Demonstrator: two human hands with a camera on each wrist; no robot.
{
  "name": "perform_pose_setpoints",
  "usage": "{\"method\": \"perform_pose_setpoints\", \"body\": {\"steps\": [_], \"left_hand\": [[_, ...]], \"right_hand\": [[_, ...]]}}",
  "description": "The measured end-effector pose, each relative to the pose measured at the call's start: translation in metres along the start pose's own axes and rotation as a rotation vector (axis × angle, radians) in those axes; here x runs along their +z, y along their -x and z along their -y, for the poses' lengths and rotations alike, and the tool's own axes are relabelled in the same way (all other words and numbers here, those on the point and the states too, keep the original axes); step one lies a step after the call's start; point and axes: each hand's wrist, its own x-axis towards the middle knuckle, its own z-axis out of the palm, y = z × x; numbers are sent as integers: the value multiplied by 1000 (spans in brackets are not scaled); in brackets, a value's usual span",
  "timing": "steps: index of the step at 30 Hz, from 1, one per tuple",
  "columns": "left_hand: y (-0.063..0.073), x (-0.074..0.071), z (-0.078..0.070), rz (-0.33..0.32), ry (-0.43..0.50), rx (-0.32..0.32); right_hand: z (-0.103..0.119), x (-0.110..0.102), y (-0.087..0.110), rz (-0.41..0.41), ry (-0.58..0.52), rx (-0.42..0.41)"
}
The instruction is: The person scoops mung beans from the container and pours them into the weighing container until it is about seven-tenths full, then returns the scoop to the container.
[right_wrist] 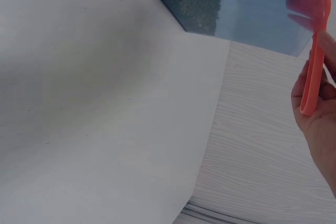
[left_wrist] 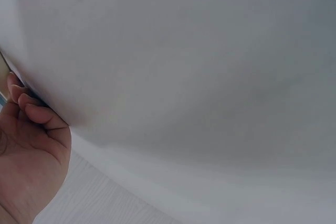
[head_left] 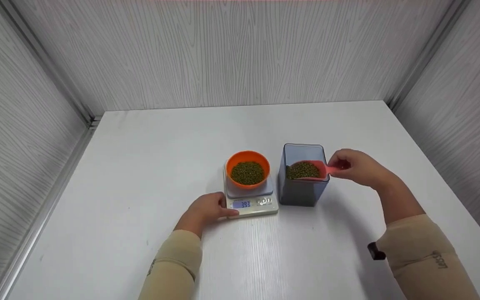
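1. Scoop, coral-coloured and heaped with small green beans, sits level in the mouth of a tall see-through container. Held this way up, it appears meant to keep its load from sliding off.

2. The right hand pinches the scoop's handle between thumb and fingers, reaching in from outside the container's right side. That approach leaves the scoop's blade inside the walls, where loose beans would likely fall back in. Whether the handle touches the rim cannot be told.

3. The right wrist view shows more beans low in the container, behind its tinted wall, with clear space above them that gives the scoop room.

4. The left hand grips the near left corner of a white scale, thumb laid along the front edge and fingers curled at the side, presumably to steady it. The thumb rests just below the display, leaving its digits, seemingly 393, readable.

5. An orange bowl holding beans stands upright on the scale's platform, so its weight would bear on the pan. Scale and container stand side by side on the white table, a short carry apart.
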Motion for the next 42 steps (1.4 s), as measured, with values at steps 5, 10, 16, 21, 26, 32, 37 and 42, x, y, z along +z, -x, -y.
{"method": "perform_pose_setpoints", "body": {"steps": [5,10,16,21,26,32,37,42], "left_hand": [[0,-1,1,3,-7,17],[-2,0,3,9,-15,30],[-3,1,2,13,-12,9],[-3,1,1,19,-15,-4],[-2,1,1,12,-9,-1],[-1,0,0,17,8,-11],[-1,1,1,9,7,-2],[-3,2,2,7,6,6]], "right_hand": [[0,3,1,-22,46,-13],[0,5,2,-34,48,7],[-3,4,2,-35,14,12],[-3,2,3,-34,3,36],[-1,-1,2,-46,-7,25],[1,-3,1,-44,-16,26],[10,-6,1,-56,4,1],[24,-8,-5,-83,23,-37]]}}
